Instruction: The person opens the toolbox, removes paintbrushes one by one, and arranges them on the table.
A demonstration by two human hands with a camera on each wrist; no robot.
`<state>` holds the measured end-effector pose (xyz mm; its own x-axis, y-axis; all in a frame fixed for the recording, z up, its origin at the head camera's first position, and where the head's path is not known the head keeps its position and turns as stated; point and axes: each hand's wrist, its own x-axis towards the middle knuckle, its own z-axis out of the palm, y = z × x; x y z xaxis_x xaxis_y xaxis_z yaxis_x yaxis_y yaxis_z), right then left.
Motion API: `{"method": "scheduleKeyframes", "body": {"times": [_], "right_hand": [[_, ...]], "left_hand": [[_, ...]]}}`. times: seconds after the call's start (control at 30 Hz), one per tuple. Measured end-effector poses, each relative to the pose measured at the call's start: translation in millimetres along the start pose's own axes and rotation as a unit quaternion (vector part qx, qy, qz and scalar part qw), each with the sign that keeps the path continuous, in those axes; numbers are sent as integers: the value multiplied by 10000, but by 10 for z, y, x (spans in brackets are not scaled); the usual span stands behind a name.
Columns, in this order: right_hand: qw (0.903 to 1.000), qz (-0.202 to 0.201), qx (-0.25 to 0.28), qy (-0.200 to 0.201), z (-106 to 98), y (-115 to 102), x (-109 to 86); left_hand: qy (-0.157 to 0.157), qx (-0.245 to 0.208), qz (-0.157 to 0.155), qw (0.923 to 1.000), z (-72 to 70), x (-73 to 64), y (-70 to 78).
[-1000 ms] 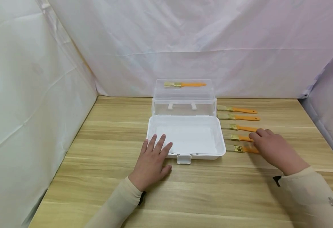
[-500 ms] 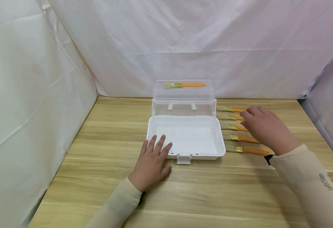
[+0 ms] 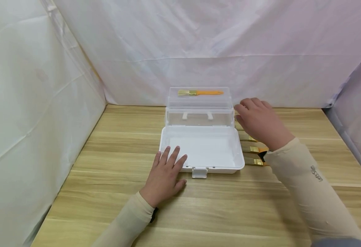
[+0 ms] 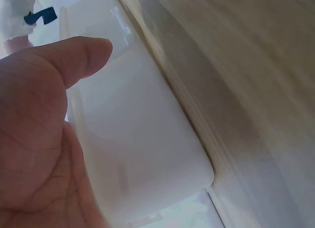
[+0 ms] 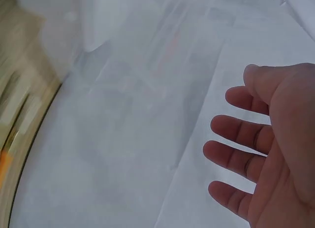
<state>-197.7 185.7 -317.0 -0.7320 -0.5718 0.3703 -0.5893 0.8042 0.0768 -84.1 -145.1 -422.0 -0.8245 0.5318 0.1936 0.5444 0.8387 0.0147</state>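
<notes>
A white plastic box (image 3: 240, 157) stands on the table with its clear lid (image 3: 199, 103) tipped open at the back. My left hand (image 3: 162, 176) rests over the box's front left corner, fingers spread straight; the left wrist view shows the thumb against the front wall. One paintbrush (image 3: 209, 92) with an orange handle lies across the far part of the lid. My right hand (image 3: 257, 118) hovers beside the lid's right edge, holding nothing, its fingers loosely bent and apart in the right wrist view. Beneath it, several more paintbrushes (image 3: 254, 149) lie in a column, partly hidden by hand and sleeve.
A front latch (image 3: 199, 172) hangs down from the box. White cloth (image 3: 131, 51) hangs behind the wooden table (image 3: 121, 137) and along its left side. Another cloth wall (image 3: 358, 103) closes the right side.
My right hand has moved from the nearer brush handles up and leftward, over the row, to the lid's right edge. The left hand and the box have stayed put.
</notes>
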Motion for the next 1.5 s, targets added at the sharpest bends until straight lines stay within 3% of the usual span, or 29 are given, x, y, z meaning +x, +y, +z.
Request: {"method": "scheduleKeyframes", "body": {"times": [0.13,0.4,0.83,1.3,1.5], "right_hand": [[9998,107,56,-165,-14,-56,150],[9948,333,-171,-947,-29,-150,379],[9929,411,26,-1119,-3,-207,707],[9899,441,333,-1302,177,-138,1076],[9852,576,292,-1590,267,-123,1209]], "left_hand": [[22,1,-10,10000,9,4,2],[40,-47,10,10000,6,18,20],[22,-62,-19,10000,1,39,30],[56,-54,-16,10000,-23,28,45],[10,-45,-38,10000,-18,34,53]]}}
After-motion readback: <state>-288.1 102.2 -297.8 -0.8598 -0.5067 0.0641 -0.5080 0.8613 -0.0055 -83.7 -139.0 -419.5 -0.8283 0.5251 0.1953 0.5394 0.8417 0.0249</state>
